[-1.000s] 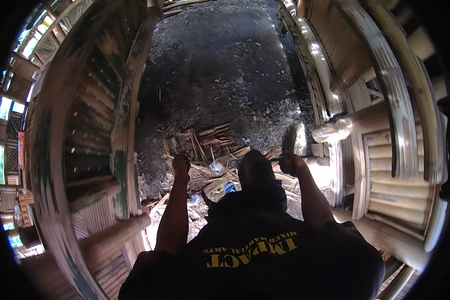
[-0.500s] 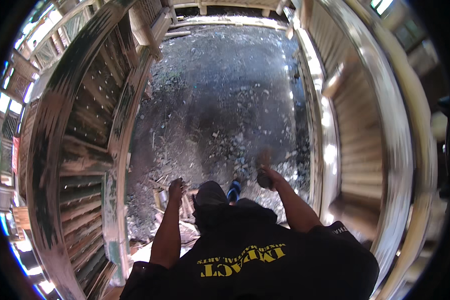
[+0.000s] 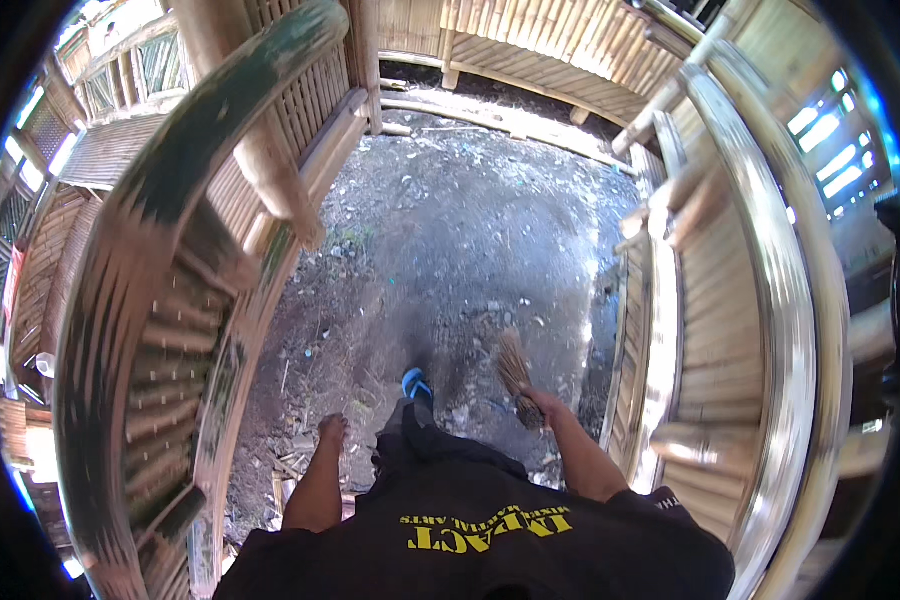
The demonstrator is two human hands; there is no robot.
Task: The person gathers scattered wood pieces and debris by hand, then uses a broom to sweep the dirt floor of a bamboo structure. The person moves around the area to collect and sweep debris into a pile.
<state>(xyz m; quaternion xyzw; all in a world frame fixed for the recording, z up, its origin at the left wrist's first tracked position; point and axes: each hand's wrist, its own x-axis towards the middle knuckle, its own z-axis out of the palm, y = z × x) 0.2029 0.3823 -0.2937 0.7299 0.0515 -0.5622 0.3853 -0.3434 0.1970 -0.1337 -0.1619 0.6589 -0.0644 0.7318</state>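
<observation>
My right hand (image 3: pixel 543 405) is closed round the bound end of a short stick broom (image 3: pixel 511 362). The broom's bristles fan out forward and slightly left, above the dirt ground. On the left, my left hand (image 3: pixel 332 430) hangs low over the ground beside my leg, with no object visible in it. Its fingers are too small and dim to make out. A foot in a blue slipper (image 3: pixel 416 383) is set forward between my two hands.
Bamboo railings, the left one (image 3: pixel 120 300) with dark green patches and the right one (image 3: pixel 760 240) pale, flank the passage. Stones and litter dot the dirt ground (image 3: pixel 450 230). A bamboo wall (image 3: pixel 560 50) crosses the far end. Scraps (image 3: pixel 295 455) lie near my left hand.
The far bamboo wall and more ground ahead have come into view. A slippered foot has moved forward and left. The stick broom, blurred before, now shows clearly in my right hand.
</observation>
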